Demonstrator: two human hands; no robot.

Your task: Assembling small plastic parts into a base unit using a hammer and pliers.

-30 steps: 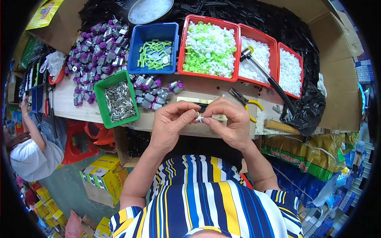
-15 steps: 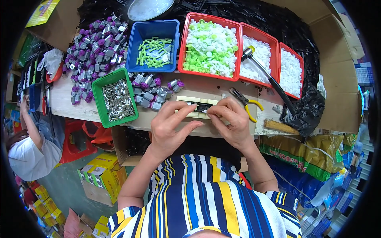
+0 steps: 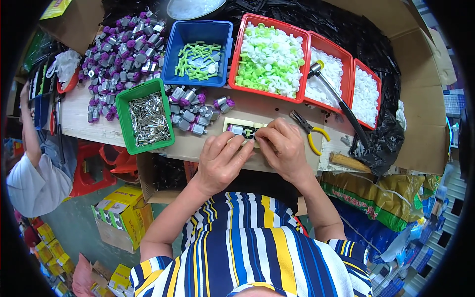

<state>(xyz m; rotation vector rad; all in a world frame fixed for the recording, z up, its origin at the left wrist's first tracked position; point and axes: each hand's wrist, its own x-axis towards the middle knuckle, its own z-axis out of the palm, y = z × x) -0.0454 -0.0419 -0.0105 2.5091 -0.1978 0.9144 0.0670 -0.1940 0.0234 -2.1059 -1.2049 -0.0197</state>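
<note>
A cream-coloured block (image 3: 230, 122) lies near the table's front edge and cradles a narrow black plastic casing (image 3: 254, 125). Inside the casing sit a small silver motor (image 3: 237, 130) with a purple end and a light green part (image 3: 248, 132). My left hand (image 3: 220, 161) is at the block's near side, index finger and thumb drawn together at the casing; anything between the tips is hidden. At the casing's right end my right hand (image 3: 286, 152) pinches with thumb and fingers, covering whatever they hold.
Beyond the block stand a green bin (image 3: 170, 134) of metal pins, a blue bin (image 3: 198, 82) of green parts, and red bins (image 3: 267, 95) of white and green pieces. Loose motors (image 3: 123, 54) lie left. Pliers (image 3: 309, 129) and a hammer (image 3: 332, 88) lie right. Another person (image 3: 37, 183) sits left.
My left hand has moved down off the block, its thumb closing toward the index finger, uncovering the motor and green part. My right hand still pinches at the casing's right end.
</note>
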